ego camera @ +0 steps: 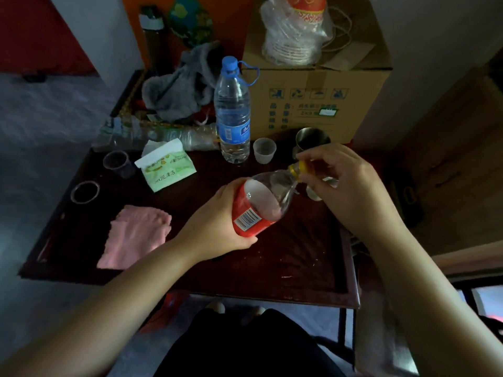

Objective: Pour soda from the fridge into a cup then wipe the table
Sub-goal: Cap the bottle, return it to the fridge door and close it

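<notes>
A soda bottle [258, 205] with a red label is tilted over the dark wooden table [299, 268], neck pointing up and right. My left hand [220, 221] grips its body. My right hand [343, 186] pinches the yellow cap [296, 168] at the neck. Just beyond my right hand a small clear cup [315, 193] stands partly hidden. A frosted plastic cup [264, 150] and a metal cup [310, 138] stand further back. A pink cloth [136, 235] lies flat at the table's left.
A tall water bottle [232, 112] with a blue cap stands mid-table before a cardboard box [313, 99]. A tissue pack [164, 167], two dark small cups [118, 163] [85, 191], a lying empty bottle [163, 136] and grey fabric [177, 88] fill the left and back.
</notes>
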Tool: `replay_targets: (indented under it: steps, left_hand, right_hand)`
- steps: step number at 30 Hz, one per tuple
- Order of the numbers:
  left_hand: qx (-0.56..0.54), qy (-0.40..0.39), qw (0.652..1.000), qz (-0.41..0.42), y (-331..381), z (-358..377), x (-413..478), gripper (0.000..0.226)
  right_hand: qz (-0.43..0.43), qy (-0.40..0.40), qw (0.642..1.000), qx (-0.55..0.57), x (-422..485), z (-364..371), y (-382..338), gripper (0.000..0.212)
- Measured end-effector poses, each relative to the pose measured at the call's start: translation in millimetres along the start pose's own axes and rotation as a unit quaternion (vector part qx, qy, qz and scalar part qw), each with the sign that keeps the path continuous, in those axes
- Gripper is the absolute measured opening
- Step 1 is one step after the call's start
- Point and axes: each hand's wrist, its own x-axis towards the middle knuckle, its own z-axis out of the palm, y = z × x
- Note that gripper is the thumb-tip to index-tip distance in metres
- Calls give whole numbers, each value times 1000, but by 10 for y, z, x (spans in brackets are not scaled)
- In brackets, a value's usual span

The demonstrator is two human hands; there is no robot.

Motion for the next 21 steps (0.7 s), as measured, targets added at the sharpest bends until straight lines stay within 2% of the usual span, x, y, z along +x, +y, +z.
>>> replay_targets:
  steps: [7, 13, 21]
  left_hand:
    - [-1, 5, 1000, 0, 61, -37, -119, 106]
    - [-18, -28, 999, -2, -6, -136, -208, 108]
    - [-64, -53, 997, -9, -101, -409, -321, 106]
  right_hand:
    - [16, -32, 998, 60, 18, -31, -68, 30]
    - [16, -125, 983, 134, 90, -126, -202, 32]
    - [-13, -142, 976, 162, 81, -60, -462, 30]
